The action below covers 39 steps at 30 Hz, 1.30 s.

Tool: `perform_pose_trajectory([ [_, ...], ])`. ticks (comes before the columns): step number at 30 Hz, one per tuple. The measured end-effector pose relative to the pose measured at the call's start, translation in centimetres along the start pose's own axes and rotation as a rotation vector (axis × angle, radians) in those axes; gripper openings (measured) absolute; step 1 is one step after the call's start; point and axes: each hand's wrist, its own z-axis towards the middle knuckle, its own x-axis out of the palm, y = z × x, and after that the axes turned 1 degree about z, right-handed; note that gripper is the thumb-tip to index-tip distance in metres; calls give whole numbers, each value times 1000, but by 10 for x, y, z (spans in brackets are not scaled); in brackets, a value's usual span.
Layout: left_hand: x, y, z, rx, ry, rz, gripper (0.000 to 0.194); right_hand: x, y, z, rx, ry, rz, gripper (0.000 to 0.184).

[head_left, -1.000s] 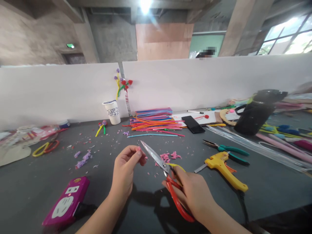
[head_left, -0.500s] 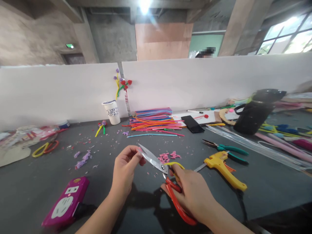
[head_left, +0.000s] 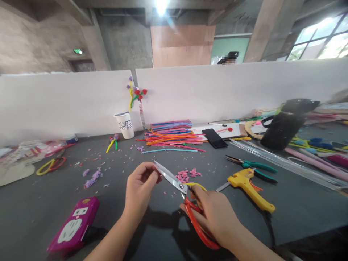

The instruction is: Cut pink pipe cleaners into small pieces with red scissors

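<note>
My right hand [head_left: 210,210] is closed round the red and yellow handles of a pair of scissors [head_left: 171,177]. The blades look nearly closed and point up and left. Their tip lies at the fingertips of my left hand [head_left: 143,185], which is pinched with thumb against forefinger. What sits in that pinch, if anything, is too small or hidden to make out. Just beyond the blades lies a heap of short pink cut pieces [head_left: 187,175]. Purple fuzzy clippings [head_left: 93,177] are scattered left of my left hand.
A yellow glue gun [head_left: 251,186] and green-handled pliers [head_left: 258,167] lie to the right. A purple power strip [head_left: 76,224] is at the left front. Behind are coloured pipe cleaners [head_left: 171,134], a phone [head_left: 214,138], a white cup [head_left: 124,125] and a black jug [head_left: 285,125].
The scissor blades have closed slightly at my left fingertips. A bit of pink that showed there earlier is no longer visible. Both hands have barely moved.
</note>
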Motion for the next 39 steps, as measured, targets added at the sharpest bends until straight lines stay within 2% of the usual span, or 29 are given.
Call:
perform_pose_trajectory([
  [13,-1,2,0,1,20,1,2,0,0,-1,-6,-20,-28,32],
  [17,-1,4,1,-15,41,-66,3,1,1,0,74,-34,206,27],
  [20,1,4,1,-155,158,-132,6,-1,2,2,165,-31,493,28],
  [25,7,7,-4,-472,500,-181,8,-5,4,12,324,47,976,17],
  [28,10,9,-8,-543,628,-121,9,-4,5,17,386,132,1212,22],
  [33,11,9,-10,-565,703,-87,8,-3,9,19,330,219,1332,21],
  [39,12,7,-12,-635,763,-194,19,-5,10,18,329,194,1385,19],
])
